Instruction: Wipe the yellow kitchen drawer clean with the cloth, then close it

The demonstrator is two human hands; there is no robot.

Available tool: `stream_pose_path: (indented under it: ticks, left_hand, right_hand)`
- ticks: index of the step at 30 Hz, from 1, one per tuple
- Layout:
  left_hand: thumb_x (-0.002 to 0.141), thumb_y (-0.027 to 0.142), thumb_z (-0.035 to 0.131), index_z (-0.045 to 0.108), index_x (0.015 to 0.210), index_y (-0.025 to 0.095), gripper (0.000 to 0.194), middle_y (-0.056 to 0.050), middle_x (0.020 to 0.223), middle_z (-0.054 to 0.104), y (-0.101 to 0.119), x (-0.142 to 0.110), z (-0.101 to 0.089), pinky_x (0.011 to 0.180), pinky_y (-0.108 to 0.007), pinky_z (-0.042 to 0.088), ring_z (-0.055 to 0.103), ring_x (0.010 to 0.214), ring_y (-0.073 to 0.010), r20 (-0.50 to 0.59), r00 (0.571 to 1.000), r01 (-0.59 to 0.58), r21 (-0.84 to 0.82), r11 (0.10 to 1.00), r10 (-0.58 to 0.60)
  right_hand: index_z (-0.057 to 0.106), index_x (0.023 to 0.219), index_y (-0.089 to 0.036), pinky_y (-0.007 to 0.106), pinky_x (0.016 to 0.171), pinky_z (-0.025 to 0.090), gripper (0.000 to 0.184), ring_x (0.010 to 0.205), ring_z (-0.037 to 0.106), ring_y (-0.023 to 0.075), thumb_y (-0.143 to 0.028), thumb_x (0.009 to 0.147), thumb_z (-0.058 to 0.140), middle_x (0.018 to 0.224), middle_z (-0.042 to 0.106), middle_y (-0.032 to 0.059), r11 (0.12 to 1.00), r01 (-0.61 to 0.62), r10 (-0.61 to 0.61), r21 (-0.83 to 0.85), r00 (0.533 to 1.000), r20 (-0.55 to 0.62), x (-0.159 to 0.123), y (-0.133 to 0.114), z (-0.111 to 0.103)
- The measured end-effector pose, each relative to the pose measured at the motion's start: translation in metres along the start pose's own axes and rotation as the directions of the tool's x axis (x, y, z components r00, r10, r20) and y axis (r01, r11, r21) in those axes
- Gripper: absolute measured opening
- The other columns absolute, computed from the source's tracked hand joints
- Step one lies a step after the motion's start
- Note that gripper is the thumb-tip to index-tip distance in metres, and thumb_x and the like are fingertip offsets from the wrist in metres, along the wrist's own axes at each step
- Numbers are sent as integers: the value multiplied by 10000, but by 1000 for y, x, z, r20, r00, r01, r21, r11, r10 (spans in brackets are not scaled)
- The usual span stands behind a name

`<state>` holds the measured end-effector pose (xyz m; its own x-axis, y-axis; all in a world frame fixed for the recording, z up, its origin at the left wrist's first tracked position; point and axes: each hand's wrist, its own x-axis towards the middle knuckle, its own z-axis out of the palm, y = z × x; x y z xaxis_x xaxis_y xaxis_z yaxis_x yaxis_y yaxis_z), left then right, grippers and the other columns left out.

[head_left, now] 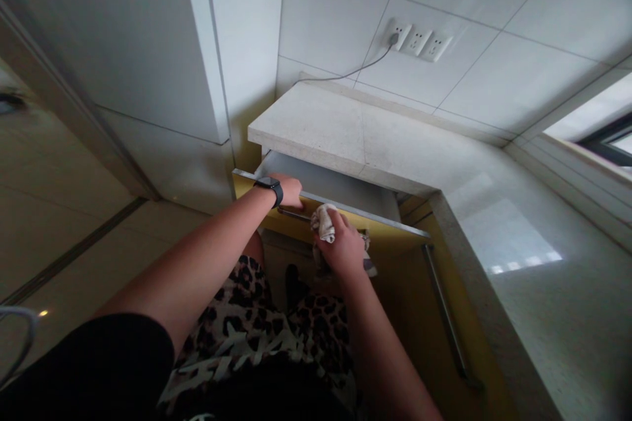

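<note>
A yellow-fronted drawer [390, 237] stands pulled out under the pale stone countertop [345, 131]. My left hand [289, 189], with a black watch on the wrist, grips the top edge of the drawer front near its left end. My right hand [343, 247] is closed round a crumpled whitish cloth [324, 222] and presses it against the drawer front beside the metal handle [293, 214]. The inside of the drawer [336, 184] looks grey; what it holds is hidden.
The counter turns and runs along the right [543, 276], with a long bar handle [447, 316] on the yellow cabinet below. A wall socket strip [417, 41] with a plugged cable sits on the tiled wall. A white cabinet [148, 46] rises at left. Window at far right.
</note>
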<state>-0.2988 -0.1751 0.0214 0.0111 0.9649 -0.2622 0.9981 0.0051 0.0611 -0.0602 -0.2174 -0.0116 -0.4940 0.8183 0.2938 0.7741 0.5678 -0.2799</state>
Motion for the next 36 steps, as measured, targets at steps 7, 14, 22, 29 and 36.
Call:
stream_pose_path:
  ticks: [7, 14, 22, 29, 36]
  left_hand:
    - [700, 709, 554, 763, 1025, 258, 594, -150, 1098, 740, -1, 1, 3, 770, -430, 525, 689, 973, -361, -16, 1000, -11, -4, 1000, 11]
    - [641, 729, 618, 762, 1042, 260, 634, -142, 1101, 738, -1, -2, 4, 816, -441, 520, 678, 975, -356, -28, 1000, -5, -10, 1000, 4]
    - [598, 770, 637, 761, 1053, 254, 699, -153, 1096, 737, 0, -3, 7, 833, -450, 517, 677, 986, -368, -21, 1000, -15, -21, 1000, 14]
    - [594, 768, 641, 765, 1037, 253, 691, -145, 1088, 739, 1, -7, 3, 806, -444, 520, 678, 965, -364, -20, 1000, -5, -34, 999, 4]
    - [615, 712, 647, 771, 1032, 259, 629, -135, 1103, 739, 1, -6, 3, 842, -421, 504, 672, 986, -340, 2, 1000, 7, -42, 999, -7]
  right_hand:
    - [482, 1428, -299, 313, 893, 466, 618, 1122, 632, 250, -392, 846, 666, 1324, 651, 51, 998, 66, -67, 16, 995, 78, 8, -13, 6]
    - [532, 1335, -345, 296, 739, 447, 494, 1005, 673, 238, -427, 864, 655, 1202, 710, 15, 997, -36, 46, -75, 990, 131, -3, 25, -13]
    - [564, 1256, -340, 305, 639, 349, 417, 867, 695, 266, -506, 877, 607, 1006, 748, 27, 968, -58, 127, -246, 952, 279, 2, 61, -54]
    - [551, 1210, -321, 308, 666, 361, 385, 876, 697, 260, -507, 876, 592, 987, 741, 34, 969, -31, 109, -244, 944, 311, 4, 48, -52]
    - [517, 1260, -319, 313, 709, 405, 419, 922, 700, 262, -501, 886, 575, 1019, 738, 38, 981, 26, 42, -194, 940, 338, 12, 16, -39]
